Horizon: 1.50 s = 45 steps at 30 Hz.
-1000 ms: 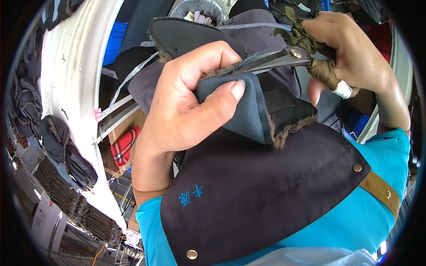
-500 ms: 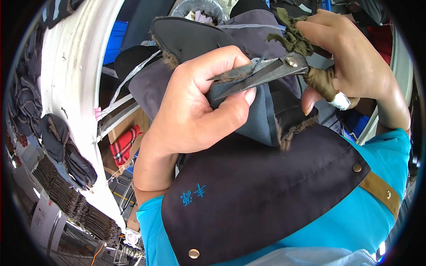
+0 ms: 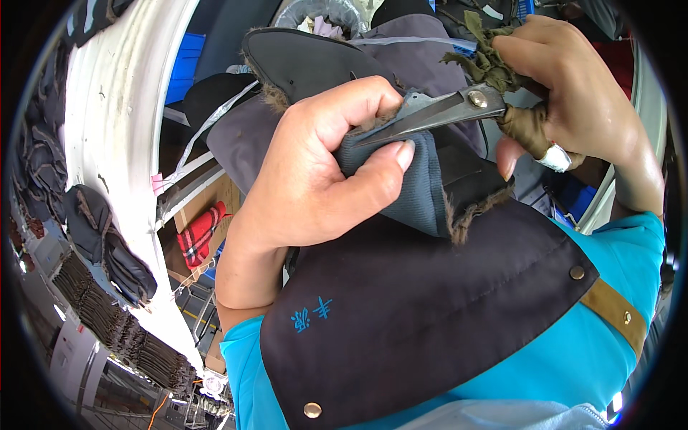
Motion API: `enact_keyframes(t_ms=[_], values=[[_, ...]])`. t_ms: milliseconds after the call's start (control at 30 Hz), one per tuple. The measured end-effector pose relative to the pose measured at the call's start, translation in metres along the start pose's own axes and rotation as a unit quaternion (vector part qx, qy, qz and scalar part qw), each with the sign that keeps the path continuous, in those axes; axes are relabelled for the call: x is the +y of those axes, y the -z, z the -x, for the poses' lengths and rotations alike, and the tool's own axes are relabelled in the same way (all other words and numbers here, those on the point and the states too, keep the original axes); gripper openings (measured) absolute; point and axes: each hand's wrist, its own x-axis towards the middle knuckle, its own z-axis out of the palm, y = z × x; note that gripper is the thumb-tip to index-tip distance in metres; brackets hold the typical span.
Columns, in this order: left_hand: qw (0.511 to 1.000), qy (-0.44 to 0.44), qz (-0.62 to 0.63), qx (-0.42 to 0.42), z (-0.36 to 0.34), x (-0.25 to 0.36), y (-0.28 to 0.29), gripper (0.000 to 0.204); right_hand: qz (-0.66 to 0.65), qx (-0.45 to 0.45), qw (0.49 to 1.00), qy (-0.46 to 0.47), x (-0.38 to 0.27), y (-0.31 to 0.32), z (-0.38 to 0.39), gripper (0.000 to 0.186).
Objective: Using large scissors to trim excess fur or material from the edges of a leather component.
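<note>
A dark piece lined with ribbed grey-blue fabric [image 3: 410,188] is pinched between the thumb and bent fingers of my left hand [image 3: 308,168]. Brown fur trim [image 3: 467,221] runs along its lower edge. My right hand [image 3: 573,89] grips a pair of metal scissors [image 3: 459,107] by handles wrapped in olive cloth [image 3: 527,132]. The scissor blades lie nearly together across the top of the fabric, close to my left thumb. Their tips end beside my left fingers. A frayed bunch of olive cloth [image 3: 487,63] sticks out from the upper handle.
Behind my hands lie a dark fur-edged piece [image 3: 304,61] and grey-purple fabric [image 3: 247,136]. A plastic-lined bin [image 3: 287,16] stands at the far side. To the left are a white curved edge [image 3: 118,143], a blue bin [image 3: 185,68], red plaid cloth [image 3: 202,233] and stacked dark pieces [image 3: 107,301].
The scissor blades, spread apart earlier, have come nearly together. My right hand has shifted slightly right. My left hand stays in place on the fabric.
</note>
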Motion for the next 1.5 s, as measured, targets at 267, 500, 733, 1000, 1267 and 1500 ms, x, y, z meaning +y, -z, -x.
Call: enact_keyframes(t_ms=[267, 500, 733, 1000, 1267, 1500], values=[[1.0, -0.007, 0.02, -0.004, 0.001, -0.002, 0.0, 0.009, 0.049, -0.064, 0.997, 0.006, 0.006, 0.003, 0.004, 0.044], [0.999, -0.041, 0.03, 0.017, 0.001, -0.006, -0.003, 0.007, 0.076, -0.031, 0.996, 0.03, 0.014, -0.008, 0.012, 0.042], [0.998, -0.045, 0.039, 0.012, -0.002, -0.004, -0.005, 0.007, 0.007, 0.01, 1.0, 0.005, -0.012, -0.001, -0.001, 0.036], [0.996, -0.003, 0.092, 0.003, 0.0, -0.005, -0.006, 0.006, 0.038, -0.048, 0.998, 0.031, 0.004, 0.001, -0.001, 0.037], [0.999, -0.007, 0.047, -0.001, -0.001, -0.009, -0.005, 0.005, 0.066, -0.055, 0.993, 0.082, 0.014, 0.0, 0.002, 0.038], [0.998, 0.003, 0.06, 0.001, 0.0, -0.009, -0.006, 0.007, 0.053, 0.037, 0.996, 0.059, -0.004, -0.005, 0.002, 0.036]])
